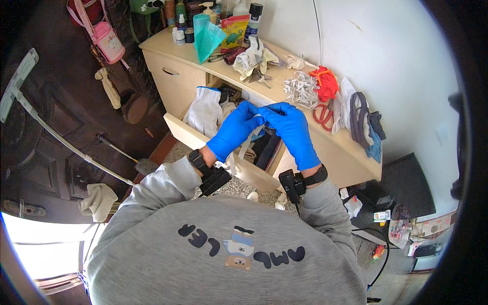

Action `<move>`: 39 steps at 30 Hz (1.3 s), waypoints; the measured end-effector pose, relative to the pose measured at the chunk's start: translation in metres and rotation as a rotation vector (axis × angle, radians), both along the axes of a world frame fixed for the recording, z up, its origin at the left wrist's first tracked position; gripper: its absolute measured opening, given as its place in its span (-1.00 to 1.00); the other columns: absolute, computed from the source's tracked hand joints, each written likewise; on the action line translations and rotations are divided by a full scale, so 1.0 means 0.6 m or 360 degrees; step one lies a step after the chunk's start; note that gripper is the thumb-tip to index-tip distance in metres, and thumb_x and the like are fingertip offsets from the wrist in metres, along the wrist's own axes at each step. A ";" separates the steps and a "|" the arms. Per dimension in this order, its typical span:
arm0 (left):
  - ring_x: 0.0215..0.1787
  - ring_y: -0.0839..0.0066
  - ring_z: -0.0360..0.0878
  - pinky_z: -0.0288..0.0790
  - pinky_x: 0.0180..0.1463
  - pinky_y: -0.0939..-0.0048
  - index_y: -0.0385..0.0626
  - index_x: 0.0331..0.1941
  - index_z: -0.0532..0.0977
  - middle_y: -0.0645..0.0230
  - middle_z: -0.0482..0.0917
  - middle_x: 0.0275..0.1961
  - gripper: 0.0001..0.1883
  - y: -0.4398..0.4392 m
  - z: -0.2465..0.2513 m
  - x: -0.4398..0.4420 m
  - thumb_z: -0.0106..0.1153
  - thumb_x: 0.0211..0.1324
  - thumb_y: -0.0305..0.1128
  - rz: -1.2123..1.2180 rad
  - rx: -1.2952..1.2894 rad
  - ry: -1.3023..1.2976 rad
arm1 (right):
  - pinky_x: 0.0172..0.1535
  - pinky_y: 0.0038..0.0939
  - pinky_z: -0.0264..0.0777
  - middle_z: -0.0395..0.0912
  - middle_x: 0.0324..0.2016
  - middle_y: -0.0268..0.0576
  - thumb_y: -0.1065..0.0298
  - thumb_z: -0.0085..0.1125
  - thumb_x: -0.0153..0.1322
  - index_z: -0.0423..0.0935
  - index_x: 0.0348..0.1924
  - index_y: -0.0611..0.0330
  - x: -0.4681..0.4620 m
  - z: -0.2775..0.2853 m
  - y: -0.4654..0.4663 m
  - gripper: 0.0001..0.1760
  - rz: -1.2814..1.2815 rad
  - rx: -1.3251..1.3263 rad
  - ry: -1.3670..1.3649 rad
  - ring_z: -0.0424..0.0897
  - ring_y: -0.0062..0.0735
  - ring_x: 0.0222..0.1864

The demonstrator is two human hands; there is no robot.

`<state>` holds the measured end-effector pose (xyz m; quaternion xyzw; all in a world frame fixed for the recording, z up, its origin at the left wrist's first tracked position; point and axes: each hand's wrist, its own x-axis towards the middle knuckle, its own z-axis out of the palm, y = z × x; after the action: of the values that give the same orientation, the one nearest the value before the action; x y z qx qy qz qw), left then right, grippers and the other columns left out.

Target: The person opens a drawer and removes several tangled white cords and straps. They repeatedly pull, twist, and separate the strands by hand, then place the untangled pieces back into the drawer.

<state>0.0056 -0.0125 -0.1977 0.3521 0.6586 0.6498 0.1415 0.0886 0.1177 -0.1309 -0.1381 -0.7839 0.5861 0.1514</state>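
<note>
My left hand [237, 129] and my right hand [291, 131], both in blue disposable gloves, meet at the fingertips over an open drawer [190, 133]. They pinch a narrow white strip [247, 144] between them; its length hangs below my left fingers, past the drawer front. The fingertips partly cover where it is held. Under my hands, the drawer contains white knit work gloves [206, 110], a dark rolled item [267, 150] and other cloth pieces.
On the cabinet top lie a heap of white strips [301, 89], red-handled scissors [324, 116], a red mesh bundle [326, 84], pliers [261, 78], used gloves [249, 57] and cloths [358, 118]. Bottles [253, 19] stand behind a teal bag roll [206, 36]. A mop [65, 135] leans left.
</note>
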 end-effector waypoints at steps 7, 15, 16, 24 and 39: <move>-0.06 0.58 0.44 0.36 0.04 0.53 -0.22 0.06 0.36 0.31 0.52 -0.13 -0.59 -0.019 0.017 -0.007 0.06 0.27 -0.18 -0.0520 -0.0092 -0.0544 | -0.45 -0.60 0.36 0.55 -0.53 -0.26 0.23 0.23 0.35 0.57 -0.32 0.32 -0.007 0.012 0.018 -0.72 -0.0029 -0.0017 -0.0017 0.48 -0.62 -0.53; 0.16 0.52 0.37 0.24 0.22 0.53 -0.16 0.12 0.38 0.28 0.33 0.21 -0.63 -0.024 0.027 0.022 0.04 0.28 -0.30 -0.0459 0.0569 -0.0112 | -0.42 -0.53 0.39 0.52 -0.48 -0.25 0.33 0.19 0.34 0.51 -0.21 0.30 0.001 -0.039 0.047 -0.76 0.0357 0.0306 0.0230 0.49 -0.53 -0.46; 0.17 0.53 0.35 0.23 0.23 0.52 -0.15 0.11 0.41 0.28 0.31 0.23 -0.65 -0.023 0.027 0.023 0.03 0.28 -0.32 -0.0486 0.0581 -0.0036 | -0.40 -0.51 0.42 0.52 -0.45 -0.25 0.35 0.17 0.35 0.50 -0.19 0.30 0.004 -0.050 0.044 -0.77 0.0433 0.0881 0.0367 0.51 -0.50 -0.44; -0.07 0.59 0.47 0.36 0.05 0.50 -0.18 0.00 0.46 0.33 0.57 -0.12 -0.73 -0.020 0.005 0.026 -0.02 0.32 -0.32 -0.0258 0.0465 -0.0127 | -0.38 -0.53 0.43 0.57 -0.44 -0.24 0.14 0.05 0.45 0.51 -0.19 0.21 0.026 -0.064 0.000 -0.71 0.0517 -0.0893 -0.0334 0.53 -0.52 -0.45; -0.18 0.63 0.47 0.39 -0.05 0.54 -0.20 -0.01 0.43 0.37 0.55 -0.17 -0.61 -0.040 0.051 0.030 -0.09 0.35 -0.11 -0.1087 0.0132 -0.0564 | -0.15 -0.55 0.44 0.57 -0.20 -0.23 0.37 0.25 0.32 0.45 0.09 0.18 0.091 0.027 0.006 -0.53 0.0479 0.0121 -0.0020 0.53 -0.56 -0.25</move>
<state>0.0235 -0.0363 -0.1668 0.4389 0.4418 0.6422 0.4469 0.1430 0.1215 -0.1146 -0.0168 -0.8182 0.5713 0.0620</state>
